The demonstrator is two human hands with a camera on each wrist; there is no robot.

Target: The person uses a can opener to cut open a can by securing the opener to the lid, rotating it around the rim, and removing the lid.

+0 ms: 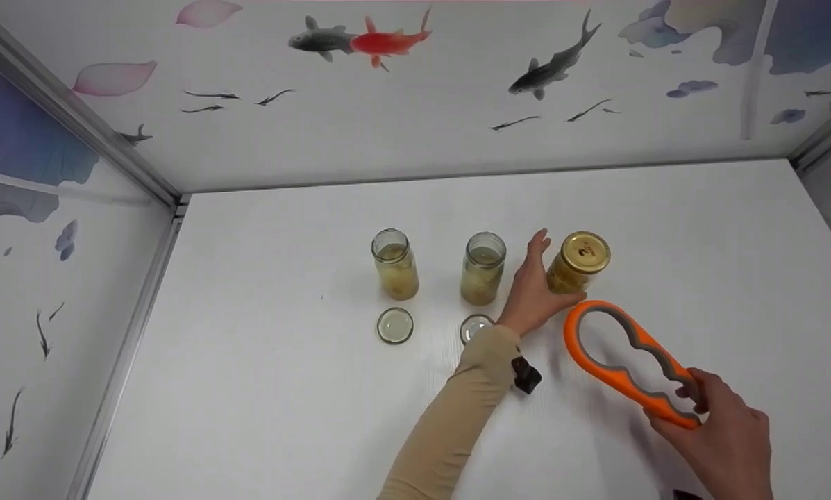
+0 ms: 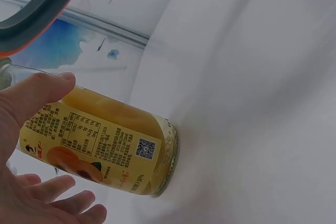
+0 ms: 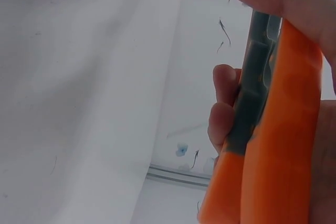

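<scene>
Nearest, the right hand [image 1: 724,434] grips the handle ends of an orange multi-ring jar opener [image 1: 613,378] between thumb and fingers; its wide loop hangs just beside the capped fruit jar [image 1: 566,274]. Seating that loop level around the gold lid [image 1: 586,251], clear of the glass, should give the best bite. Two loose lids [image 1: 394,326] [image 1: 474,326] lie on the white table. Beyond, the left hand [image 1: 536,295] is spread about the jar, thumb along its near side; whether the fingers touch the glass I cannot tell. Wrapping the body firmly, below the lid, would likely stop it spinning. Farther left, two uncapped jars [image 1: 396,274] [image 1: 482,278] stand upright, best kept clear of the elbow.
</scene>
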